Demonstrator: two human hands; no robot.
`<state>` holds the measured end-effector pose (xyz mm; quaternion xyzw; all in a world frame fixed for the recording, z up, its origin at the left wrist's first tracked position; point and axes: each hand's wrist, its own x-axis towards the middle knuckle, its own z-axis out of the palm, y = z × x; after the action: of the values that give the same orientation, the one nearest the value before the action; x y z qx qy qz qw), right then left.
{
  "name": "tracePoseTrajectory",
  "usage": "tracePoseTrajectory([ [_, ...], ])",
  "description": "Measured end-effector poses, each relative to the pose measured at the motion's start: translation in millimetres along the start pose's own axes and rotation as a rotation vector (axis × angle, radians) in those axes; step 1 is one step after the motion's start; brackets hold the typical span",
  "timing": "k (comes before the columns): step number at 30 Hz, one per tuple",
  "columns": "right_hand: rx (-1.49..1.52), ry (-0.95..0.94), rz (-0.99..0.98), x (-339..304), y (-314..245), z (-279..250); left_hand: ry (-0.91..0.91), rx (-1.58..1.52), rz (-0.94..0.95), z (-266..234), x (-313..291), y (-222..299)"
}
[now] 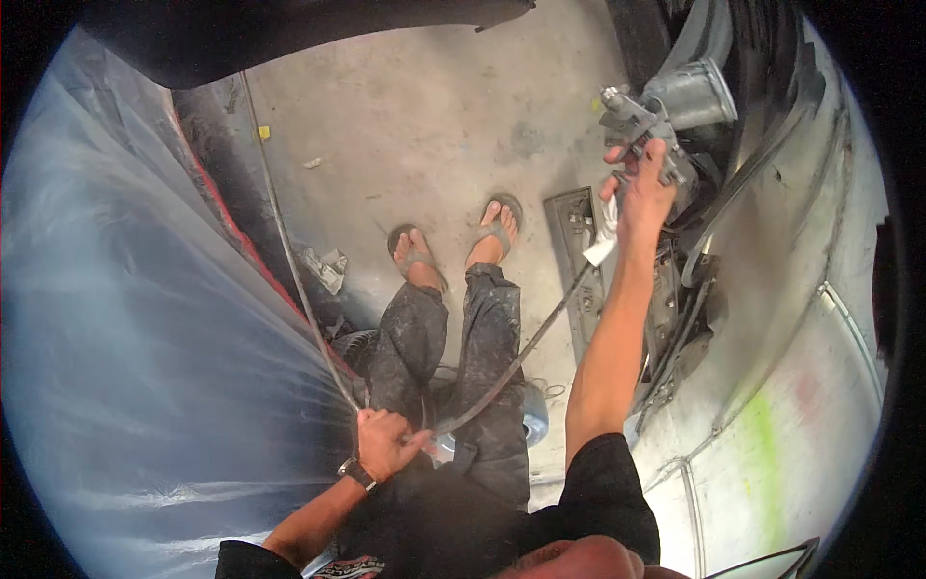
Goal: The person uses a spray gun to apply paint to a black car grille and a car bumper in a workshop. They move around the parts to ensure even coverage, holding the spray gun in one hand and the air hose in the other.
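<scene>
In my raised right hand [644,198] is a grey metal spray gun [641,124], its fingers wrapped round the handle. The gun's round cup [687,95] tilts sideways toward the right. White wrapping [604,236] covers the joint below the handle, where a dark air hose [511,374] joins. The hose curves down across my legs to my left hand [388,444], which is closed round it near my left thigh. From there the hose [280,214] runs up along the left side toward the far end. A dark watch [358,473] sits on my left wrist.
Glossy plastic-like sheeting [164,328] fills the left side. A dark curved panel [289,39] overhangs the far end. At right stands a pale panel [801,425] with green and pink paint marks. Dark trim pieces [577,232] and crumpled paper [326,269] lie on the concrete floor [405,135].
</scene>
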<state>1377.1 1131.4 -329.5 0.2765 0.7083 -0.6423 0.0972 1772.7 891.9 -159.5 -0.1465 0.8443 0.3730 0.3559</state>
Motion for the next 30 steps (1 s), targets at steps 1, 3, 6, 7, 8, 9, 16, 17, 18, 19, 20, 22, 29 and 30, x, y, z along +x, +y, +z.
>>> tracePoseTrajectory([
  [1, 0.016, 0.019, -0.009, 2.6, 9.7, 4.6, -0.001, 0.016, 0.004, -0.5, 0.3, 0.8],
  [3, -0.032, 0.049, 0.030, 0.1, 25.1, 14.3, -0.005, 0.020, 0.005, 0.1, -0.8, 0.2],
  [6, -0.026, 0.045, 0.028, -8.3, 49.0, 20.6, -0.017, -0.008, -0.012, 2.5, -4.2, -1.5],
  [7, -0.033, 0.059, -0.005, -11.0, 56.6, 22.0, -0.021, -0.015, -0.025, 3.5, -3.4, -1.9],
  [8, -0.042, 0.075, -0.037, -18.3, 58.8, 28.0, -0.026, -0.023, -0.038, 3.6, -3.3, -2.1],
  [9, -0.050, 0.089, -0.070, -24.3, 62.5, 33.8, -0.026, -0.026, -0.040, 3.8, -3.2, -1.6],
  [16, -0.027, -0.021, -0.106, -37.6, 111.5, 53.6, 0.050, -0.027, -0.057, 4.5, 12.7, -10.0],
  [17, -0.022, -0.018, -0.087, -40.4, 112.4, 58.3, 0.058, -0.023, -0.057, 3.8, 14.0, -13.2],
  [18, -0.017, -0.015, -0.070, -44.6, 113.7, 64.6, 0.065, -0.009, -0.049, 4.6, 14.3, -18.1],
  [19, -0.012, -0.011, -0.053, -48.8, 114.8, 71.9, 0.071, -0.002, -0.057, 4.5, 16.9, -20.1],
  [20, 0.038, 0.023, -0.025, -54.2, 114.0, 80.7, 0.076, 0.004, -0.066, 3.4, 20.2, -21.1],
  [22, 0.101, 0.060, 0.014, -65.3, 107.7, 93.7, 0.087, 0.011, -0.076, 2.6, 20.6, -23.0],
  [29, 0.342, 0.247, 0.121, -77.6, 105.1, 118.0, 0.132, 0.085, -0.093, 3.6, 8.0, -33.4],
  [30, 0.359, 0.250, 0.168, -79.8, 105.1, 112.6, 0.133, 0.078, -0.093, 3.1, 6.8, -34.2],
])
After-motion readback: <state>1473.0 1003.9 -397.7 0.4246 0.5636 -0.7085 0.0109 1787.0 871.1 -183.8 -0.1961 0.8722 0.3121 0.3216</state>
